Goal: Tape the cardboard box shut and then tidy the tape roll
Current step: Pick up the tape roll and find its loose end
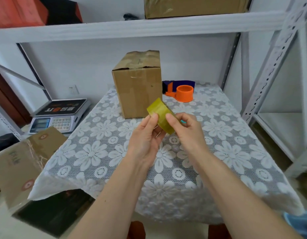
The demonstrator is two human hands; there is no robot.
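Table: the lace-covered table (209,152) is the work surface, bare cloth in front of the person leaving room for the hands.
Cardboard box: the cardboard box (138,88) stands upright at the far middle of the table, flaps folded down and creased, glossy tape seemingly across the top already; set well back, so the hands work in front of it.
Dispenser: an orange tape dispenser (182,93) sits just right of the box, likely where the roll goes when tidied.
Tape roll: the yellowish tape roll (162,116) is up in the air, in front of the box, tilted edge-on between both hands.
Left hand: left hand (145,135) cradles the roll from below, thumb on its face, steadying it.
Right hand: right hand (187,126) pinches the roll's rim, fingers curled, probably hunting the loose tape end.
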